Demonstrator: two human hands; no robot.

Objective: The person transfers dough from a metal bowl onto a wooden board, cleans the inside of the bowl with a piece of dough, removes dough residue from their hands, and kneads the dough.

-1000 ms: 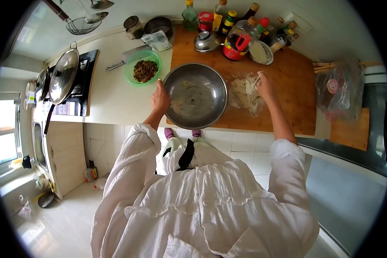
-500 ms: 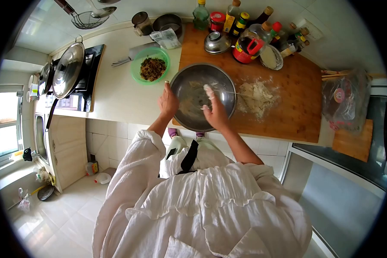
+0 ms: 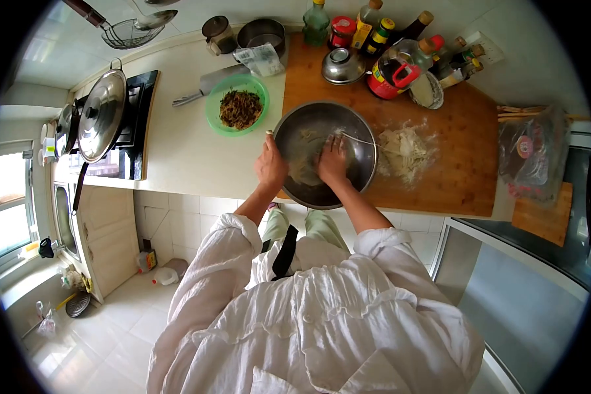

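Observation:
A wide steel mixing bowl (image 3: 295,121) stands at the left edge of the wooden board, with pale flour residue on its inner wall. My left hand (image 3: 270,164) grips the bowl's left rim, one fingertip white with flour. Inside the bowl, my right hand (image 3: 333,159) is palm down, its floury fingers stretched against the far inner side. A thin pale stick (image 3: 359,140) leans from the bowl across its right rim. Beside it, a loose heap of flour and dough crumbs (image 3: 407,152) lies on the wooden board (image 3: 453,177).
A green bowl of dark chopped filling (image 3: 240,109) stands left, by a cleaver (image 3: 220,77). Behind are an upturned metal bowl (image 3: 343,65), a red-handled jug (image 3: 393,77) and several bottles. A lidded pan (image 3: 103,115) sits on the stove; a plastic bag (image 3: 532,154) lies right.
My right hand has come down from above the bowl into it, fingers now against its inside. My left hand stays at the rim. The whole view has shifted slightly.

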